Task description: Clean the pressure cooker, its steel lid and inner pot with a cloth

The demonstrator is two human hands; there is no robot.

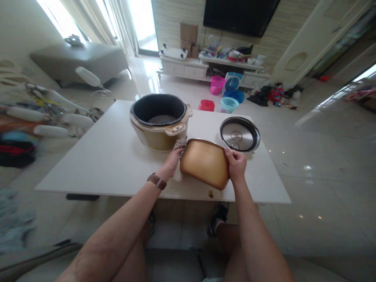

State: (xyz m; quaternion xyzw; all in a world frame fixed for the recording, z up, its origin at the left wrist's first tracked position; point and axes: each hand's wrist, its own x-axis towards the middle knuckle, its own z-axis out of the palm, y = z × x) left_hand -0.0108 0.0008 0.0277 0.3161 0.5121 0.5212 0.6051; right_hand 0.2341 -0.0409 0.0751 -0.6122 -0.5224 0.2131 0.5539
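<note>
A gold inner pot point(205, 162) is tilted on its side above the front of the white table point(96, 164); its inside faces away from me. Closed on its right rim is my right hand point(237, 162). My left hand point(170, 161) grips a patterned cloth point(180, 145) beside the pot's left edge; some of the cloth hangs below the hand. Behind them stands the electric pressure cooker body point(157, 135), uncovered, with a dark interior. To the right rests its round lid point(240, 134), the metal underside facing up.
A small brown scrap point(210, 194) lies near the table's front edge. Beyond the table are a pink basket point(217, 85), a light blue basket point(229, 104) and a red basin point(206, 105) on the floor. A cluttered white cabinet point(183, 69) stands below a television point(239, 15).
</note>
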